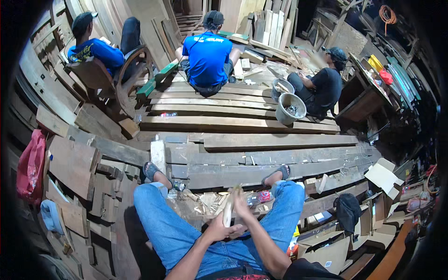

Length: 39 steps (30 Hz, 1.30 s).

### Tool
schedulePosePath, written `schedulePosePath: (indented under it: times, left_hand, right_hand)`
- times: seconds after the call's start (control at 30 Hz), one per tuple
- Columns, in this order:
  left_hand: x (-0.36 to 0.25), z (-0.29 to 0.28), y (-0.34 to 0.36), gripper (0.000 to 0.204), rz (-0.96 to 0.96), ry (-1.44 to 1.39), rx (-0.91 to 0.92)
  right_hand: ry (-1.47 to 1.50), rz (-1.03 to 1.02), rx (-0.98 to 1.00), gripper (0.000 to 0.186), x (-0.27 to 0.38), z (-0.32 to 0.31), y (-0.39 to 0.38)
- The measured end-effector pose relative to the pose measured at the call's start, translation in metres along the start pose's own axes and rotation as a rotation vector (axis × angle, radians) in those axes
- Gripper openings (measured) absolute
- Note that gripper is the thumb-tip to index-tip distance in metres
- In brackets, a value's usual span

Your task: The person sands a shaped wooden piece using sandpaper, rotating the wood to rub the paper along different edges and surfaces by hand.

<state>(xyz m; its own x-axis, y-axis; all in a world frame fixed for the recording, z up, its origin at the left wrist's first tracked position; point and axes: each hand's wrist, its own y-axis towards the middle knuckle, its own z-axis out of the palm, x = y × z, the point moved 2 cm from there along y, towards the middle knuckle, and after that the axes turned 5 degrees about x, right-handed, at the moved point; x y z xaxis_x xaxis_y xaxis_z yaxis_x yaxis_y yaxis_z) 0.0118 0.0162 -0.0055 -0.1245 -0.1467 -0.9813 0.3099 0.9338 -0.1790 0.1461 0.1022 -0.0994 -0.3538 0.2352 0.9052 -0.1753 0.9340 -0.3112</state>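
My left hand (221,228) is wrapped round the lower part of a slim, pale piece of wood (227,213), held nearly upright over my lap. Beside its upper end is my right hand (241,204), fingers pressed together and pointing away from me. A small greenish bit shows at those fingertips; its kind is too small to make out. Below and beyond my hands, between my feet, lie many wood offcuts (205,202). A clear plastic bottle with a red label (259,198) rests to the right of them.
Long timber beams (280,142) run across in front of me. Three people sit farther off, one beside a grey bucket (290,109). Cardboard boxes (326,254) and a black cloth item (347,212) are at my right. Wooden panels (72,163) and a red cloth (31,165) are at left.
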Motion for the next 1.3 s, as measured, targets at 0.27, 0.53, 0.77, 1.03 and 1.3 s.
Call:
schedulePosePath:
  times: [0.27, 0.53, 0.77, 1.03, 1.3]
  left_hand:
    - [0.013, 0.002, -0.005, 0.086, -0.165, -0.046, 0.070]
    - [0.033, -0.013, -0.009, 0.079, -0.119, -0.145, -0.071]
    - [0.050, -0.026, -0.005, 0.067, -0.211, -0.165, -0.188]
    - [0.059, -0.017, 0.010, 0.066, 0.034, -0.077, -0.103]
    - [0.024, -0.012, 0.000, 0.084, -0.134, -0.096, 0.068]
  right_hand:
    - [0.273, 0.075, 0.076, 0.064, 0.015, 0.000, 0.005]
    - [0.149, 0.437, 0.364, 0.082, 0.048, 0.041, -0.028]
    - [0.343, -0.110, 0.354, 0.066, 0.017, 0.062, -0.058]
    - [-0.219, -0.430, 0.102, 0.071, -0.005, 0.045, -0.045]
    - [-0.316, -0.275, 0.034, 0.059, 0.022, 0.020, -0.020]
